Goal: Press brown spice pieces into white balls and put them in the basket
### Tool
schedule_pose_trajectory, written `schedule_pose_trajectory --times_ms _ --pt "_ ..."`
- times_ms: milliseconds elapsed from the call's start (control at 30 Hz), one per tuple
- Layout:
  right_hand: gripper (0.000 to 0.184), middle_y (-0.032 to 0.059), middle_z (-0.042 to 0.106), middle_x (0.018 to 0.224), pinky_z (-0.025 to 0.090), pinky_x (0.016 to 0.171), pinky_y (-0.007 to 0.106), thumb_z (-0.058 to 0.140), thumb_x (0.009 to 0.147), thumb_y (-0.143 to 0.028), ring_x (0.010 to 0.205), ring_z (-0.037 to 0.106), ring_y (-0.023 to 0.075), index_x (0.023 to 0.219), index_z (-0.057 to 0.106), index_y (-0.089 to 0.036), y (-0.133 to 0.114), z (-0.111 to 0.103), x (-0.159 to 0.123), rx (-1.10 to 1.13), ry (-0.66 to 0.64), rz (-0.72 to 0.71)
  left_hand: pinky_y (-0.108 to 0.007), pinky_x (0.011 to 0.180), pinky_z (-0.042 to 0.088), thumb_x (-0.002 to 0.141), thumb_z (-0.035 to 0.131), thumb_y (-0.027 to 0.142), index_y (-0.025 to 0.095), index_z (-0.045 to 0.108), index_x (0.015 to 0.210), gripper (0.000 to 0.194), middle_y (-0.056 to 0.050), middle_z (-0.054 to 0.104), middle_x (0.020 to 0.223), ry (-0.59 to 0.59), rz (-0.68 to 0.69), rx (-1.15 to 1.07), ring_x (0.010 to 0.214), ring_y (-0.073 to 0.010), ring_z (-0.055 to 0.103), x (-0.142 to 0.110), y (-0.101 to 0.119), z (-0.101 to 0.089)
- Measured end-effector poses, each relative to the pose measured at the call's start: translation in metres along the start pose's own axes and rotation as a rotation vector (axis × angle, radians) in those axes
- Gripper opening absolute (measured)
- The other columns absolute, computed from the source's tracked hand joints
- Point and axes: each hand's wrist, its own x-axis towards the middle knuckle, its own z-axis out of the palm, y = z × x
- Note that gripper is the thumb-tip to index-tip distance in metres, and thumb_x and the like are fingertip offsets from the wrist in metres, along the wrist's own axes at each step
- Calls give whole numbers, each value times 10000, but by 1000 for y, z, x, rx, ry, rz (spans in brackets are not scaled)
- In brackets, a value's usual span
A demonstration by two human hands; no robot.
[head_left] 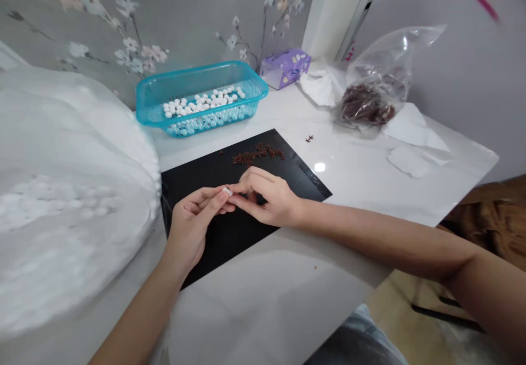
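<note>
Between the thumb and fingers of my left hand (pixel 195 211) is a small white ball (pixel 227 191), pinched above a black mat (pixel 230 239). My right hand (pixel 267 195) meets it from the other side, thumb and forefinger closed together at the ball. A tiny dark speck shows at the ball's top; whatever the right fingertips pinch is too small to make out. Just beyond my hands, a scatter of small reddish-brown pieces (pixel 258 154) lies on the mat.
Behind the mat stands a blue plastic basket (pixel 201 69) with several white balls inside. A big translucent bag of white balls (pixel 74 135) fills the left. To the right are a purple tissue pack (pixel 286 69), a clear bag of brown pieces (pixel 367 104) and white paper (pixel 406 159).
</note>
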Motion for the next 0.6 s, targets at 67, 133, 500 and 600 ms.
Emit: schedule_pose_trajectory --times_ms 67,133,500,600 --pt "6 12 524 746 414 469 172 535 872 -152 547 443 61 867 539 -152 -1 0 0 11 -2 -12 -99 615 489 659 778 310 224 736 729 119 28 722 722 -7 -4 -8 596 -43 614 -1 0 0" --pt "45 9 517 733 401 468 168 529 872 -139 545 433 58 830 523 -155 -1 0 0 20 -7 -25 -91 620 492 660 779 301 229 738 731 109 27 735 765 -11 -14 -10 592 -36 617 -1 0 0" --pt "157 -36 406 623 354 479 191 536 865 -134 556 405 65 721 481 -165 0 -7 7 138 -124 -4 -102 632 503 641 793 289 223 746 747 133 14 732 739 -3 -54 32 594 -47 627 -2 -2 -5" --pt "80 -30 435 682 364 463 184 574 844 -157 510 387 42 789 517 -146 -1 -5 5 166 -78 81 -105 637 497 648 788 297 222 748 772 151 12 725 726 8 -43 33 613 -50 618 -1 0 -2"
